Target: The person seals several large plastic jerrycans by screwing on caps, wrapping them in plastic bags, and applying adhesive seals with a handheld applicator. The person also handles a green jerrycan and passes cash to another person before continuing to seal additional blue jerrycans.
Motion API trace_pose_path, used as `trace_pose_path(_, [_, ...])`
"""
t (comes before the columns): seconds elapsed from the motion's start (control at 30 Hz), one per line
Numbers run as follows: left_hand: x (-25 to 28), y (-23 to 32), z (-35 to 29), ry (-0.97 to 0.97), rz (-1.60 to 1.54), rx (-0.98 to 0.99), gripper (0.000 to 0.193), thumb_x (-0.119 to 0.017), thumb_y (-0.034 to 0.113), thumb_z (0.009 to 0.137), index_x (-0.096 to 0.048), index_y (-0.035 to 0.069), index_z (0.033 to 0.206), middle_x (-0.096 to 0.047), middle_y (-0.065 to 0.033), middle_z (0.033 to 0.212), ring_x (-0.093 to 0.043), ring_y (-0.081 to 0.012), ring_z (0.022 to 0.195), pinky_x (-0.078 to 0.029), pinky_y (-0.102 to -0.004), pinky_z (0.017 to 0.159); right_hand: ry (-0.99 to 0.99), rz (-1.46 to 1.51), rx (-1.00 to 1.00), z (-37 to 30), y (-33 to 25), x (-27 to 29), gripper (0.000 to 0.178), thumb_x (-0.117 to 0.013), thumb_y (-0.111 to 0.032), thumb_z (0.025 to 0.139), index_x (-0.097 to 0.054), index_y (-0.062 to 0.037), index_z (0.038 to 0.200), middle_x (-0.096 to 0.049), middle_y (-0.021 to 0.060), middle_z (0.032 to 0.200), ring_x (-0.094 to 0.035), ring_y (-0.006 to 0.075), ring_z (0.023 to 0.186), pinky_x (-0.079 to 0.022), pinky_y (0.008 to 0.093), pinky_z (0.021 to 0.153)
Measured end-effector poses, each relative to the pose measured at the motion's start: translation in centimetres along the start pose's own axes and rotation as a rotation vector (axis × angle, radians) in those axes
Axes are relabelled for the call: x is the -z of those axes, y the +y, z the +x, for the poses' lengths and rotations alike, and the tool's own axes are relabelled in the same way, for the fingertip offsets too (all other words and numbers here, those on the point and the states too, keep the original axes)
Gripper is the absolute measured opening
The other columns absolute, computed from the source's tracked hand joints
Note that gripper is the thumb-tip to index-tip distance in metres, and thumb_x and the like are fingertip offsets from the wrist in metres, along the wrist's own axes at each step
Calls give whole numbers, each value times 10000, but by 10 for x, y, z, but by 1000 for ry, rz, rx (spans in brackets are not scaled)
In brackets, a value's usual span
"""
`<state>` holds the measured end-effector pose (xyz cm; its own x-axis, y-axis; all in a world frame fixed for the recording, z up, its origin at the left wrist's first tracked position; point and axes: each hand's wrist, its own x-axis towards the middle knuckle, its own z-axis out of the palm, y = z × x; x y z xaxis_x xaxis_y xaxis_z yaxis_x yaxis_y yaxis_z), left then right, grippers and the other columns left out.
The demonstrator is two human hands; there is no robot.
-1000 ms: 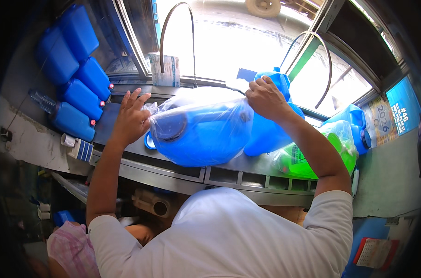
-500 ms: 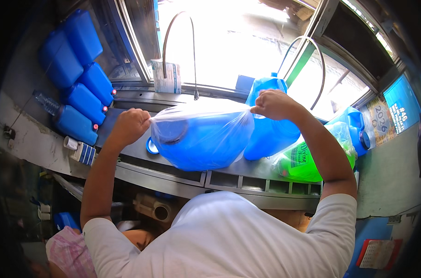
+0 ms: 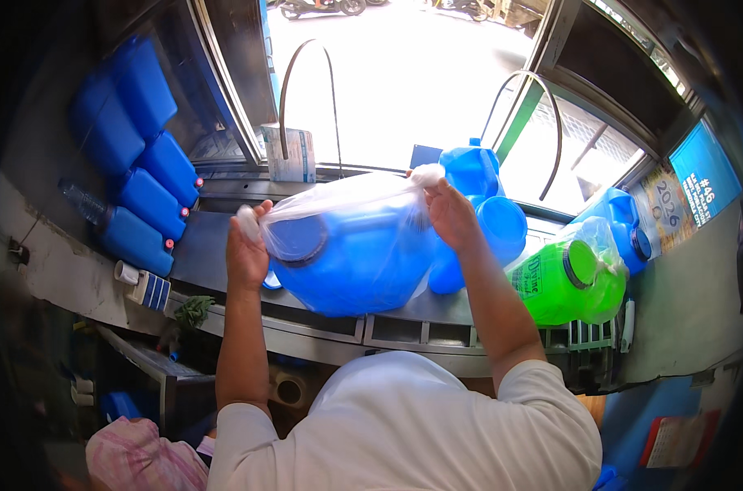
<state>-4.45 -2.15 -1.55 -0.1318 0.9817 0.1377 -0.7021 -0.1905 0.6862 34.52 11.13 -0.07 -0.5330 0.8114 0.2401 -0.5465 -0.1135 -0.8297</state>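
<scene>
On the steel counter, a large blue water container [image 3: 363, 282] with a dark round cap lies inside a clear plastic bag [image 3: 347, 196]. My left hand [image 3: 249, 252] grips a gathered corner of the bag beside the cap, palm partly showing. At the opposite end, my right hand [image 3: 451, 214] pinches another bunched corner between thumb and fingers. The bag's upper edge stretches between the two hands, over the container. Just right of the bag stands a blue jug [image 3: 469, 170], and a blue container with a round top [image 3: 502, 222] is in front of it.
A bright green container [image 3: 543, 282] in a clear bag and another blue container [image 3: 621, 217] stand at right. Several blue jugs [image 3: 138, 204] are stacked at left. Two thin hoses [image 3: 282, 106] arch before the window. A person's pink checked garment [image 3: 142, 458] shows at lower left.
My hands have come closer together and turned, with the bag's corners now bunched in them. The view has shifted slightly, and the green container's dark-rimmed cap now shows.
</scene>
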Motion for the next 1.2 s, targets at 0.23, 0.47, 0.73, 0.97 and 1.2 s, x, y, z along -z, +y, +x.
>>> trace_pose_path(0.23, [-21,40,-9,-119,1802,-310,384,-635,264,881,-696,75,1209,-593,-179,1343,-448,-363,1355,-210,-480,1216,-179,-2028,71,0,-50,-26,412,-618,-129,879,-619,-62,1286,-581,176,1349,-509,348,1298,-339,521,1124])
trace_pose_path(0.47, [-78,111,-15,-231,2071,-64,224,-685,246,864,-726,39,787,-675,-165,1106,-621,-335,1080,-450,-443,978,-320,-2231,263,-8,-119,-55,277,-680,-332,900,-748,-65,878,-665,145,1143,-568,288,1215,-424,477,1032])
trace_pose_path(0.73, [-81,121,-12,-220,1322,-34,282,-695,176,878,-625,26,649,-682,-57,847,-581,-108,744,-458,-275,669,-323,-1727,-235,-11,-166,-44,401,-662,-382,922,-734,-13,785,-723,133,913,-693,256,907,-534,404,807])
trace_pose_path(0.97, [-95,39,29,-536,1105,159,202,-769,219,864,-733,21,878,-647,23,782,-536,-34,699,-427,-198,625,-116,-478,-172,30,-48,-46,335,-683,-313,919,-757,1,1009,-728,139,1081,-662,228,1022,-501,354,919])
trace_pose_path(1.2, [-111,-1,50,-481,1065,300,697,-660,-11,868,-381,2,1506,-676,-65,810,-606,-88,693,-506,-230,632,-165,-1219,49,30,30,-83,660,-811,-545,760,-710,-59,1195,-681,165,1182,-559,316,1242,-354,474,1124])
